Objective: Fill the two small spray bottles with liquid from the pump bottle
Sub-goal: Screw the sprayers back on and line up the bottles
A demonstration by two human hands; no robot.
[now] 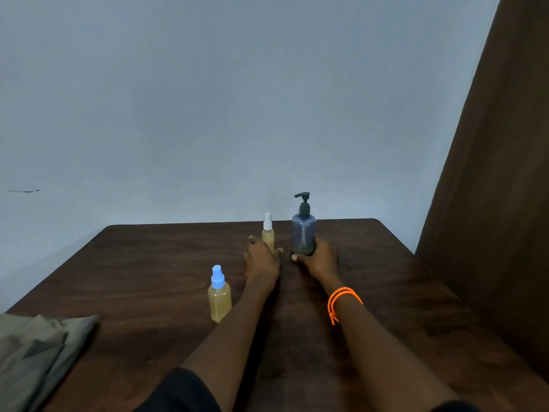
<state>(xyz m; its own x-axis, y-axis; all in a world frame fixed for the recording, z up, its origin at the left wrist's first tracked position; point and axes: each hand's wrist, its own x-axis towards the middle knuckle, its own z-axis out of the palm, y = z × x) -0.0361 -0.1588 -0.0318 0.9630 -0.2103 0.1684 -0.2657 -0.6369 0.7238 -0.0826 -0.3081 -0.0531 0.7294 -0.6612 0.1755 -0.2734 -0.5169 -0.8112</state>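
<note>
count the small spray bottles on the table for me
2. The blue-capped spray bottle stands near the front, left of the left forearm. The white-capped spray bottle stands farther back, just behind the left hand, beside the pump bottle. None seems hidden.

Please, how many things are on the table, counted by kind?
Spray bottles: 2, one with a blue cap and one with a white cap
Pump bottle: 1
Folded cloth: 1
Total: 4
</note>
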